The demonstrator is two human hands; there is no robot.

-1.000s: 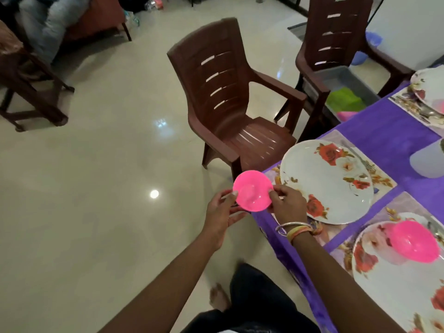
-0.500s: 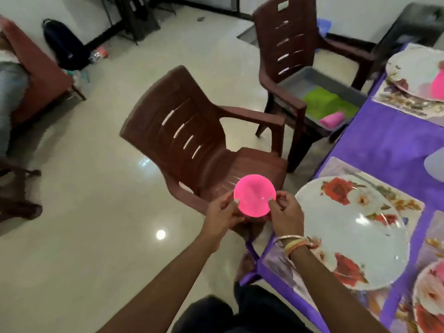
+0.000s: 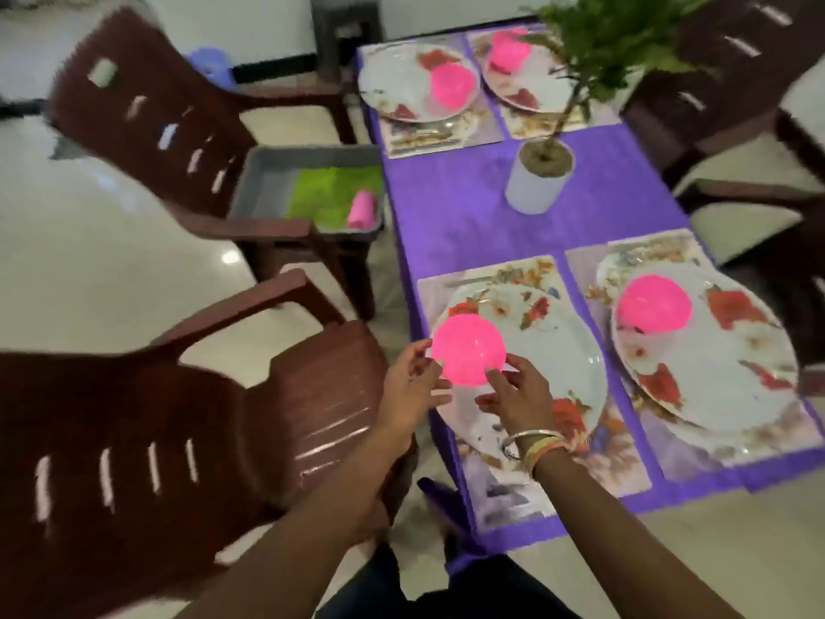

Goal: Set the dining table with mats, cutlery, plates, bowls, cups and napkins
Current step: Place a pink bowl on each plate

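Both hands are sharing 1 bowl here. The left hand (image 3: 413, 386) is pinching the left rim with thumb and fingers, and the right hand (image 3: 520, 397) is doing the same on the right rim. So the bowl (image 3: 468, 350) is sitting right between the 2 sets of fingertips (image 3: 496, 378), hanging over the near-left edge of the plate (image 3: 558, 355). I can't tell if it's touching the plate, everything's blurring a lot.

The bit that matters: the bare middle of the plate is lying to the right of the fingers and a little beyond them. The bowl is round, so there's no long axis to be lining up. It's looking mouth-up to me, but I'm not betting on it.

The right hand is hanging over the plate, while the left hand is hanging off the table edge, just beside the chair (image 3: 312, 395). So I'm guessing the right hand is the nearer 1 for the set-down, and the move is looking like a short shift rightward. Further right of the fingers, the next plate (image 3: 723, 386) is carrying its own bowl (image 3: 652, 306).
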